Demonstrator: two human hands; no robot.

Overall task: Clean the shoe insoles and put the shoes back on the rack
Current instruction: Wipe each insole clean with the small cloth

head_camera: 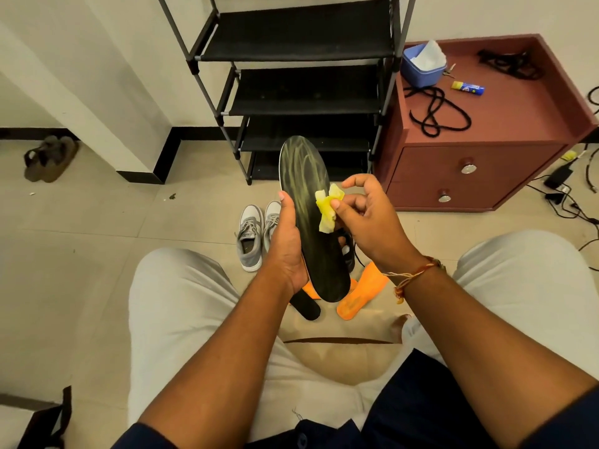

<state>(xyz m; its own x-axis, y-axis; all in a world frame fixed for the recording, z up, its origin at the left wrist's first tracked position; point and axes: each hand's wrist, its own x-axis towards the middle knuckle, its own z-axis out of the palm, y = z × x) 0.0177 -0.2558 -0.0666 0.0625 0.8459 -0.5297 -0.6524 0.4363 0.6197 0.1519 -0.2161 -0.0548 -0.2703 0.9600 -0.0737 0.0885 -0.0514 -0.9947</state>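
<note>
Out in front of the rack, the left hand gripped the insole round its edges at mid-length, toe end up. The right hand pinched a yellow cloth against its face. It looked light, thin and bendy, so that mid-length hold probably kept it from flopping under rubbing. On the floor lay a second insole, two orange insoles, two grey shoes and a dark shoe, mostly hidden.
</note>
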